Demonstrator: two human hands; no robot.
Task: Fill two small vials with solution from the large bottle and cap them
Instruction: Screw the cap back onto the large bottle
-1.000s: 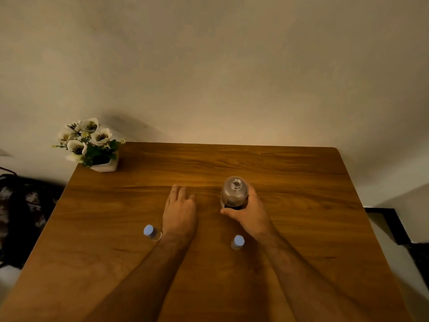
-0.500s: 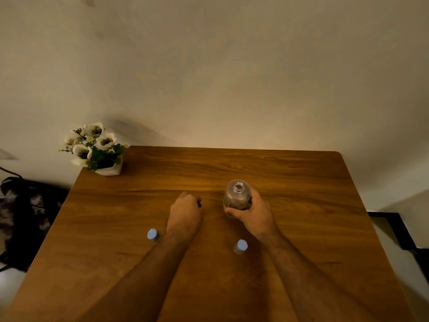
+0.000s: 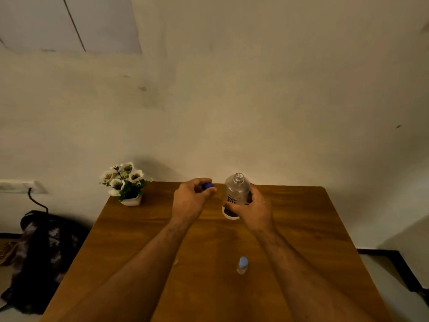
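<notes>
The right hand (image 3: 256,211) is wrapped around the lower body of the large bottle (image 3: 236,194), which stands upright and uncapped, its base on the wooden table (image 3: 301,228) toward the far edge. Just to the left of it, the left hand (image 3: 189,201) is curled, pinching a small blue cap (image 3: 208,186) at its fingertips, raised a little above the wood; the two hands are near each other but apart. Behind both hands, toward the person, one small vial (image 3: 242,265) with a pale blue cap stands alone between the forearms, well clear of either hand. I can see only this one vial; the left forearm may hide another. Beyond the hands the far table edge sits close, with the plain wall (image 3: 255,101) right behind it, so there is little room past the bottle. To the right of the right hand the wood runs bare to the right edge, and the stretch between the hands and the vial is bare too. Left of the left hand, at the far left corner, a white pot of white flowers (image 3: 125,184) stands just inside the edge. Off the table on that side a dark patterned bag (image 3: 44,256) slumps on the floor against the wall, a cord (image 3: 36,201) running up above it.
</notes>
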